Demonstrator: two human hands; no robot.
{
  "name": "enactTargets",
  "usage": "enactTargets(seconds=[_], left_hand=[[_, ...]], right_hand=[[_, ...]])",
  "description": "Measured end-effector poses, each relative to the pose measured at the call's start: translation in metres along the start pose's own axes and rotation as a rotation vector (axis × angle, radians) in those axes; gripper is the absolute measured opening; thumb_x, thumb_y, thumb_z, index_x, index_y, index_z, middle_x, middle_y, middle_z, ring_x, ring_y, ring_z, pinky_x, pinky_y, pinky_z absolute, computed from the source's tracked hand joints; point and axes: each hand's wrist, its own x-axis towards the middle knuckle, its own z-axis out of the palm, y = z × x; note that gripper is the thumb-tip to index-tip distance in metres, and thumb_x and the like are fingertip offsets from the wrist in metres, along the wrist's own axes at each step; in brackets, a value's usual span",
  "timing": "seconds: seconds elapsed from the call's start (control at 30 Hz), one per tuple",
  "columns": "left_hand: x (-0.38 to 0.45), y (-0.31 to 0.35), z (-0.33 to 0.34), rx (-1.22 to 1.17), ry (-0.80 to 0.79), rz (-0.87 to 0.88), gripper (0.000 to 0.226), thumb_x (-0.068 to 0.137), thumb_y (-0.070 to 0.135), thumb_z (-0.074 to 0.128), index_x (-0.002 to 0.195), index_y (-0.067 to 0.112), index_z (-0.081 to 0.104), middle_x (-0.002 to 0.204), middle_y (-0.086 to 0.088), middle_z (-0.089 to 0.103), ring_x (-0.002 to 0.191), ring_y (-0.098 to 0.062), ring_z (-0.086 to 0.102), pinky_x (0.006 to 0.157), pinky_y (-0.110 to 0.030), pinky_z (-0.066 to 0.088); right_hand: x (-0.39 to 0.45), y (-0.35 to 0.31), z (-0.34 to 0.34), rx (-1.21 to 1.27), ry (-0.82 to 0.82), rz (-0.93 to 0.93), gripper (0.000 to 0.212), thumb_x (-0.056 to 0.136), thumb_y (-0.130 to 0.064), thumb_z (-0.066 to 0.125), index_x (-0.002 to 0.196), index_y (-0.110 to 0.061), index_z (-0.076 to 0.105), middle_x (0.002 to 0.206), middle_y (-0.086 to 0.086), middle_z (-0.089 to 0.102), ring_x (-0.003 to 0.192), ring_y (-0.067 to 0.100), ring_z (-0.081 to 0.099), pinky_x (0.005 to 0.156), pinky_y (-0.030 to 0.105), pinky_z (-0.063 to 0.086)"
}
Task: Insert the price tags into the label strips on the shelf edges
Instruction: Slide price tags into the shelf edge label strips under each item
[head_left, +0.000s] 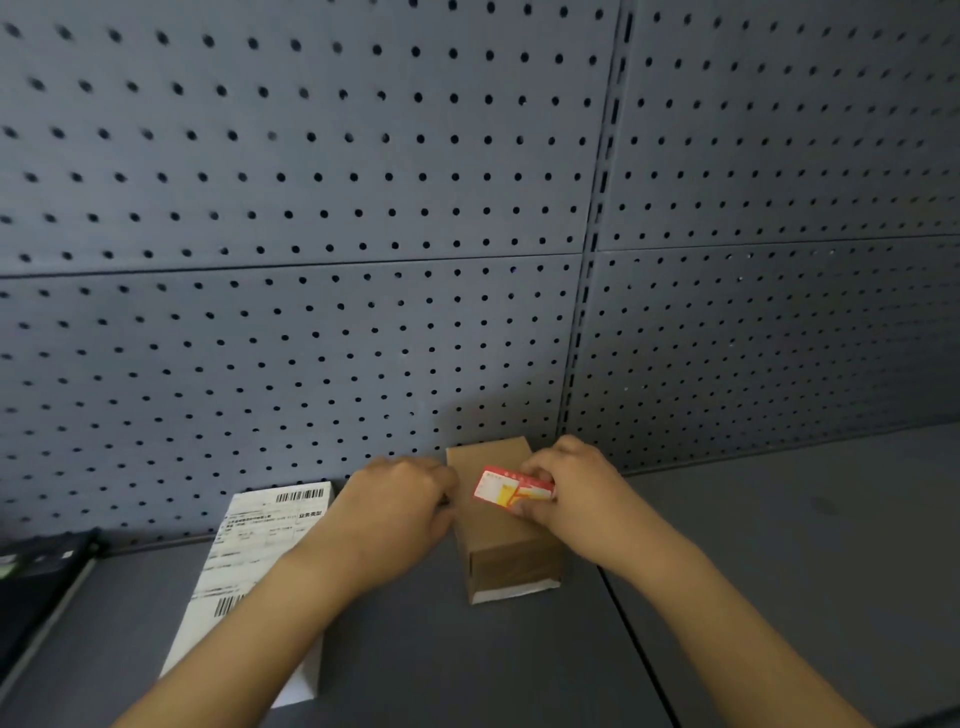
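A small stack of red, white and yellow price tags (506, 488) is pinched in my right hand (571, 488), just above the top of a brown cardboard box (506, 540) that stands on the grey shelf (519, 665). My left hand (400, 504) rests against the box's left upper edge, fingers curled toward it. Whether it grips the box is hidden by the back of the hand. No label strip on a shelf edge is in view.
A white parcel with barcodes and a shipping label (260, 561) lies left of the box, partly under my left forearm. A dark flat object (36, 577) sits at the far left. Grey pegboard panels (311, 260) form the back wall, with a slotted upright (592, 260).
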Motion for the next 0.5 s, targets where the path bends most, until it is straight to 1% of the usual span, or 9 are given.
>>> enactTargets(seconds=[0.07,0.17,0.23,0.3,0.4,0.5], left_hand=[[0.000,0.002,-0.001,0.005,0.002,-0.012,0.019,0.090,0.034,0.050,0.104,0.027,0.060,0.105,0.008,0.064,0.096,-0.016,0.060,0.085,-0.032,0.049],[-0.004,0.007,-0.001,0.011,0.007,-0.029,0.021,0.092,0.034,0.050,0.108,0.027,0.061,0.107,0.007,0.064,0.097,-0.017,0.060,0.086,-0.031,0.047],[-0.009,0.011,-0.001,0.048,0.003,-0.044,0.023,0.092,0.034,0.049,0.113,0.028,0.059,0.111,0.006,0.063,0.100,-0.018,0.060,0.089,-0.031,0.044],[-0.017,0.013,-0.002,0.101,-0.014,-0.055,0.026,0.093,0.034,0.048,0.117,0.028,0.057,0.117,0.006,0.061,0.106,-0.018,0.058,0.092,-0.031,0.042],[-0.033,0.013,-0.009,0.152,-0.037,-0.086,0.028,0.092,0.031,0.050,0.119,0.025,0.056,0.121,0.005,0.060,0.110,-0.018,0.056,0.092,-0.029,0.041],[-0.060,0.006,-0.022,0.182,-0.030,-0.120,0.030,0.093,0.030,0.049,0.122,0.024,0.054,0.123,0.003,0.058,0.113,-0.019,0.054,0.092,-0.030,0.041]], right_hand=[[0.000,0.000,-0.002,-0.003,0.010,-0.026,0.035,0.085,-0.031,0.067,0.118,-0.021,0.060,0.107,0.001,0.050,0.103,0.020,0.049,0.090,0.037,0.045],[-0.006,0.001,-0.002,0.019,0.057,-0.089,0.027,0.092,-0.021,0.057,0.118,-0.020,0.061,0.106,0.001,0.052,0.100,0.018,0.051,0.086,0.035,0.047],[-0.011,-0.001,-0.001,0.034,0.096,-0.125,0.025,0.095,-0.016,0.051,0.117,-0.020,0.062,0.107,0.000,0.056,0.098,0.016,0.052,0.083,0.033,0.048],[-0.017,-0.005,-0.002,0.029,0.141,-0.154,0.024,0.096,-0.016,0.048,0.112,-0.020,0.064,0.106,-0.002,0.059,0.097,0.015,0.052,0.080,0.032,0.048],[-0.028,-0.020,-0.002,0.028,0.200,-0.184,0.023,0.096,-0.017,0.046,0.109,-0.020,0.065,0.104,-0.003,0.062,0.097,0.015,0.052,0.080,0.033,0.048],[-0.043,-0.047,0.004,0.009,0.208,-0.229,0.021,0.096,-0.017,0.045,0.102,-0.020,0.065,0.100,-0.002,0.063,0.093,0.017,0.053,0.077,0.036,0.048]])
